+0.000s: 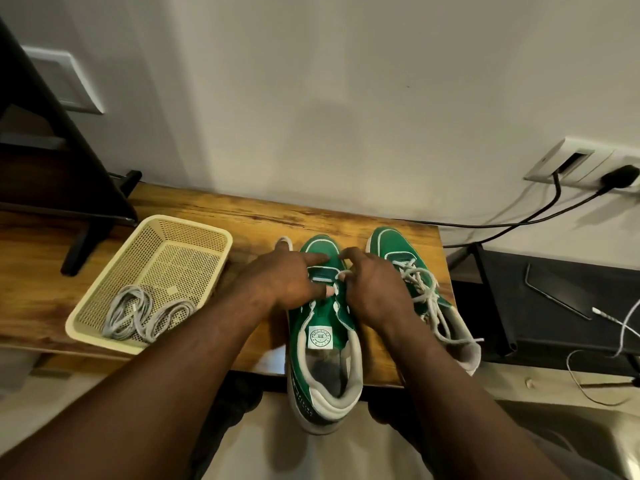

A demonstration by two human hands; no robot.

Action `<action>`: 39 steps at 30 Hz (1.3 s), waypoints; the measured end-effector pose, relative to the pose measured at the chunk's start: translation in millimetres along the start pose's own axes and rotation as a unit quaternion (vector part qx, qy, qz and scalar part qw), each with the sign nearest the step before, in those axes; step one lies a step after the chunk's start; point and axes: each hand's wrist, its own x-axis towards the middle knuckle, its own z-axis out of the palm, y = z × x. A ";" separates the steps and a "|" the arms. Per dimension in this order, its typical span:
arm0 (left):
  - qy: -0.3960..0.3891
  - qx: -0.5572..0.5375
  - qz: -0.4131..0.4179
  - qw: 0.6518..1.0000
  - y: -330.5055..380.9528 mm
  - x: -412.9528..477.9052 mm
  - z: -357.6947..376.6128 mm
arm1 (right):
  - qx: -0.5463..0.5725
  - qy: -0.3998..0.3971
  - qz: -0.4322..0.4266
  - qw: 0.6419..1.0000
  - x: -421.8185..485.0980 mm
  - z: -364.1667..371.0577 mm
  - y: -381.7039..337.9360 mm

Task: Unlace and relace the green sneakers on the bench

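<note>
Two green sneakers stand on the wooden bench [214,216]. The nearer sneaker [323,327] sits in the middle with its heel over the front edge, and a single bar of white lace [319,279] crosses its lowest eyelets. My left hand [282,280] lies over its left side with the index finger along the toe and the thumb at the eyelets. A loop of the lace shows at that hand's fingertips. My right hand [372,292] pinches the lace at the right eyelet row. The other sneaker [391,244], to the right, carries loose, tangled white laces [424,292].
A cream mesh basket [194,233] at the bench's left holds a coiled grey-white lace [138,313]. A dark stand [79,237] rises behind it. A black shelf [554,296] with a phone and a white cable stands to the right, under a wall socket with black cords.
</note>
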 end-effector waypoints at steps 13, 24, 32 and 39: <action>-0.048 0.097 -0.019 0.994 1.1 11.4 16.4 | 0.041 -0.218 0.092 0.971 4.8 -31.8 -1.6; -0.062 0.098 -0.008 0.993 3.6 12.9 11.8 | 0.534 -0.190 0.120 0.815 -14.2 -84.0 20.0; -0.037 0.105 -0.002 0.994 7.8 9.4 14.2 | 0.483 -0.131 0.113 0.859 -17.9 -88.0 8.2; 0.080 -0.123 0.039 0.988 8.9 -19.2 -39.0 | 0.261 -0.011 0.112 0.959 -23.8 -101.4 -6.5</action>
